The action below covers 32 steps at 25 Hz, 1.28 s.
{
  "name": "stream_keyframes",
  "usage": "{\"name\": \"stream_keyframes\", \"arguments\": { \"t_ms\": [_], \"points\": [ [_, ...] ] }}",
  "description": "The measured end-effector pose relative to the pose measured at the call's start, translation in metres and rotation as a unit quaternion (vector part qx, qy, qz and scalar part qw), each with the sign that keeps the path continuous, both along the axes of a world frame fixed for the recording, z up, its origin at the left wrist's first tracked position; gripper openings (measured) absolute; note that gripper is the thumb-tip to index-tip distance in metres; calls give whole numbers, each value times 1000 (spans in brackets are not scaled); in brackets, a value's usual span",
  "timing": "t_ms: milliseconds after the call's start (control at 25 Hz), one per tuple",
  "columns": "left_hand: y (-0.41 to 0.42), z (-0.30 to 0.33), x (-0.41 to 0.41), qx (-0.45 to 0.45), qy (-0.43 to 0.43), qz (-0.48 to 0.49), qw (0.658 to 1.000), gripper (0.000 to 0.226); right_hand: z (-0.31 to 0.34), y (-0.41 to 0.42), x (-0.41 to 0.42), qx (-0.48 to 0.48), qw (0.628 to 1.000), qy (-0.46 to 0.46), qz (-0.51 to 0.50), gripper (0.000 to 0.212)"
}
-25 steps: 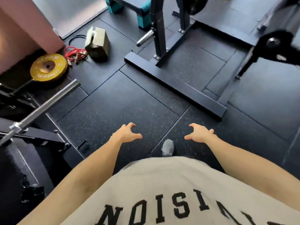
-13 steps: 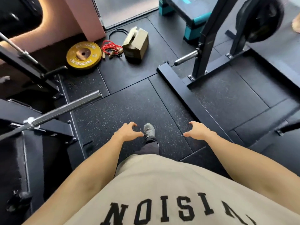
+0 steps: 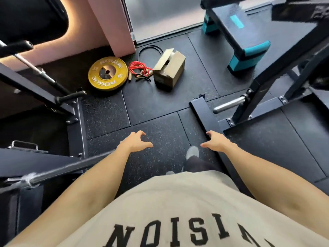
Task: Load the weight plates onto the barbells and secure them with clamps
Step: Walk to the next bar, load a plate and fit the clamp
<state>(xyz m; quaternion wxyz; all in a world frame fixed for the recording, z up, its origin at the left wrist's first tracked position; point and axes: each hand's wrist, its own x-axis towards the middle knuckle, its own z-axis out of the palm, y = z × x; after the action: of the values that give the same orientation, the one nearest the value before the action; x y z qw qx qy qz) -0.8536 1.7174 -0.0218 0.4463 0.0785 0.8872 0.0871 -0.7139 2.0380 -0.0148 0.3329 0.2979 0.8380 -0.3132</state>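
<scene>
While the black rubber floor (image 3: 160,107) filled most of the view, dark rack frames stood over it on both sides: one rack (image 3: 44,97) at the left, another rack (image 3: 263,97) at the right with its long base foot (image 3: 204,114) lying flat on the tiles. A bare barbell (image 3: 58,172) ran in from the left edge, its sleeve end passing behind the person's left forearm and carrying no plate. A black and teal step bench (image 3: 243,41) sat at the upper right, near the doorway. A short chrome peg (image 3: 229,104) stuck out from the right rack, also bare. Close to the pink wall (image 3: 99,24), a yellow weight plate (image 3: 108,73) lay flat on the floor, well apart from the barbell. Just beside it on its right lay a tangled red skipping rope (image 3: 139,69), and next to that an open cardboard box (image 3: 169,68) with a black cable loop (image 3: 150,50) behind it. Both hands were held out low in front of the body, holding nothing: the left hand (image 3: 136,142) and the right hand (image 3: 214,142) had loosely curved fingers and thumbs spread towards each other. A grey shoe (image 3: 192,152) showed between them.
</scene>
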Motion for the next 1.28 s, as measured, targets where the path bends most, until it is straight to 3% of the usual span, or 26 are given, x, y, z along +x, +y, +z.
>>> {"name": "stream_keyframes", "arguments": {
  "t_ms": [520,1080,1280],
  "points": [
    [89,21,-232,10,29,180,983,81,16,97,-347,31,980,10,197,76],
    [25,8,-512,35,35,251,967,81,1,23,-644,39,975,-25,216,72],
    [-40,26,-604,31,66,300,951,79,28,-35,-769,33,962,46,266,61]
  ]
}}
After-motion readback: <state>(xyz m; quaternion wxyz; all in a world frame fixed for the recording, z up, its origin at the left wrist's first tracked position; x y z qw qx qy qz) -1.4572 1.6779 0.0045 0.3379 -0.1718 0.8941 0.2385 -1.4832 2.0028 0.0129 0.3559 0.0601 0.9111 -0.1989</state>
